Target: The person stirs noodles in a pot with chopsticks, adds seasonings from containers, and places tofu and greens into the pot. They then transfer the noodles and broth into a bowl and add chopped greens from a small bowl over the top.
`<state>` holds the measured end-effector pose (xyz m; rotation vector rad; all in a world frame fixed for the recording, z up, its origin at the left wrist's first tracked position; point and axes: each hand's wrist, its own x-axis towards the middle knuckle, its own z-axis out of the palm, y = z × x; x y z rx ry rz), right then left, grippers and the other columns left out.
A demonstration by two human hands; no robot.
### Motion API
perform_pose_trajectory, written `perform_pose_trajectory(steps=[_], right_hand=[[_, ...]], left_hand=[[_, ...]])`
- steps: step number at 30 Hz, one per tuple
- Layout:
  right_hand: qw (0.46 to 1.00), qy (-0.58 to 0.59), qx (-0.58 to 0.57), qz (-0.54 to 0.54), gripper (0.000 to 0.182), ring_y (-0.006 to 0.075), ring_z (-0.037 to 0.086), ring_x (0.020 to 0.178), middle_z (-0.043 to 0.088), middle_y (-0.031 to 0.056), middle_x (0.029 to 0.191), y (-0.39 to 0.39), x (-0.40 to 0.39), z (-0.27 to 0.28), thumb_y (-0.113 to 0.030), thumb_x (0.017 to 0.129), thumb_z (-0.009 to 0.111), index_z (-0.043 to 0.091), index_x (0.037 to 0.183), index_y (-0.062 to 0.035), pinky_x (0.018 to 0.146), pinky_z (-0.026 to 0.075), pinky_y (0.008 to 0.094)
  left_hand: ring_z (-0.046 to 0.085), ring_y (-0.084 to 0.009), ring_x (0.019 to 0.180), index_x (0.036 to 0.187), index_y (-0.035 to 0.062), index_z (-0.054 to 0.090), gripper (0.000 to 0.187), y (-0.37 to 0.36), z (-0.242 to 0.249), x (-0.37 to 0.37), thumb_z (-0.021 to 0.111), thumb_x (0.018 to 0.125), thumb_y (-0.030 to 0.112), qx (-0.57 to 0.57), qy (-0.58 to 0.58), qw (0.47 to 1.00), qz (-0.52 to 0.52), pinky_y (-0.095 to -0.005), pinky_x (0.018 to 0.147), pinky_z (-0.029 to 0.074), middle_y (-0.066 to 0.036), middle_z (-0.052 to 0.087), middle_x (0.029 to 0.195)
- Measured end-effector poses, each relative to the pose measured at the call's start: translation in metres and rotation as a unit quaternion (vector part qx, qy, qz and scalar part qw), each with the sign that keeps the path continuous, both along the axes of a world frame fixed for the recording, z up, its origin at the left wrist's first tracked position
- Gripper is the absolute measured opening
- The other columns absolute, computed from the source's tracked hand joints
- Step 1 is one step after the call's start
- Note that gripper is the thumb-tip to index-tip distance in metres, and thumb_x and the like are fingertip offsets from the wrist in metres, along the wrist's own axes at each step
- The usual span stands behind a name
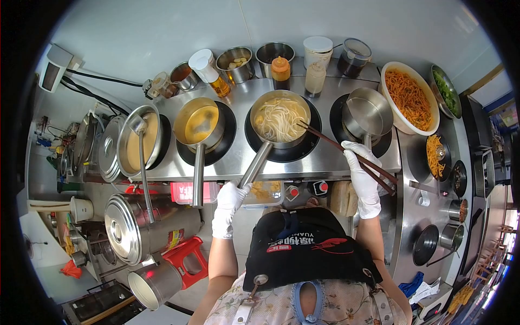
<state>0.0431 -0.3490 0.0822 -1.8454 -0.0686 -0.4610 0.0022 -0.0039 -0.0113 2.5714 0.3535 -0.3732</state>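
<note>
My left hand (229, 203), in a white glove, is wrapped round the end of the long handle (255, 164) of a saucepan. This saucepan (304, 103) sits on the middle black burner and holds pale noodles (280, 119) in yellowish broth. A pair of dark chopsticks (331, 142) is gripped in my right hand (362, 176), also gloved. Their tips reach the noodles at the pan's right side. Just beyond my right hand stands another saucepan (368, 112), its handle partly hidden behind the glove.
To the left are a saucepan of yellow soup (200, 122) and a wide pan with a ladle (142, 135). Squeeze bottles (280, 73) and steel pots line the back. A white bowl of shredded orange food (409, 100) stands right. A large lidded pot (130, 227) is at lower left.
</note>
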Motion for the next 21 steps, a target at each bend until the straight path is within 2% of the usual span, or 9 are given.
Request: perform_pose_trajectory(steps=[8,10,14,16,18,21], right_hand=[[1.0,-0.009,-0.01,0.026,0.013,0.0196,0.066,0.09,0.07,0.0109,0.097,0.008,0.005,0.004,0.001,0.083,0.067,0.069,0.096,0.0006,0.084,0.051,0.0296],[0.998,0.018,0.018,0.058,0.014,0.0188,0.066,0.089,0.07,0.0108,0.097,0.013,0.011,0.0,0.001,0.082,0.068,0.07,0.096,0.0002,0.083,0.051,0.029],[0.984,0.089,0.083,0.127,0.014,0.0179,0.066,0.091,0.071,0.0099,0.094,0.04,0.02,-0.006,-0.004,0.083,0.069,0.07,0.096,0.0003,0.084,0.051,0.0295],[0.979,0.068,0.069,0.182,0.015,0.0191,0.066,0.094,0.07,0.011,0.097,0.051,0.029,-0.018,-0.005,0.083,0.069,0.07,0.098,0.0004,0.087,0.05,0.03],[0.969,0.059,0.058,0.233,0.018,0.0206,0.065,0.097,0.069,0.0123,0.101,0.055,0.042,-0.03,-0.005,0.083,0.069,0.069,0.101,0.0007,0.088,0.049,0.03],[0.976,0.028,0.036,0.213,0.019,0.0207,0.065,0.098,0.069,0.0122,0.101,0.05,0.063,-0.038,-0.006,0.084,0.068,0.069,0.101,0.0008,0.089,0.049,0.0297]], left_hand=[[0.067,-0.0382,0.081,0.098,0.0,0.07,0.051,-0.003,0.006,-0.001,0.067,0.08,0.047,-0.014,-0.015,1.0,0.005,-0.0432,0.076,0.052,-0.025,0.067,0.083],[0.067,-0.0366,0.085,0.106,-0.0024,0.066,0.048,-0.003,0.007,0.0,0.066,0.083,0.04,-0.002,0.009,1.0,-0.003,-0.04,0.077,0.051,-0.025,0.068,0.088],[0.067,-0.0364,0.086,0.108,-0.0022,0.066,0.049,-0.002,0.005,-0.001,0.066,0.083,0.04,0.003,0.006,1.0,-0.005,-0.0399,0.077,0.051,-0.025,0.068,0.089],[0.066,-0.039,0.082,0.096,0.0004,0.07,0.05,-0.002,0.0,-0.002,0.068,0.079,0.048,-0.002,-0.029,1.0,0.008,-0.0436,0.076,0.052,-0.027,0.066,0.084],[0.066,-0.0391,0.082,0.096,0.0004,0.07,0.05,-0.002,-0.001,-0.002,0.067,0.079,0.048,-0.005,-0.025,1.0,0.007,-0.0437,0.076,0.052,-0.027,0.066,0.085],[0.066,-0.0392,0.082,0.096,0.0005,0.07,0.05,0.0,-0.003,-0.002,0.067,0.08,0.048,-0.007,-0.021,1.0,0.009,-0.0439,0.076,0.052,-0.027,0.066,0.085]])
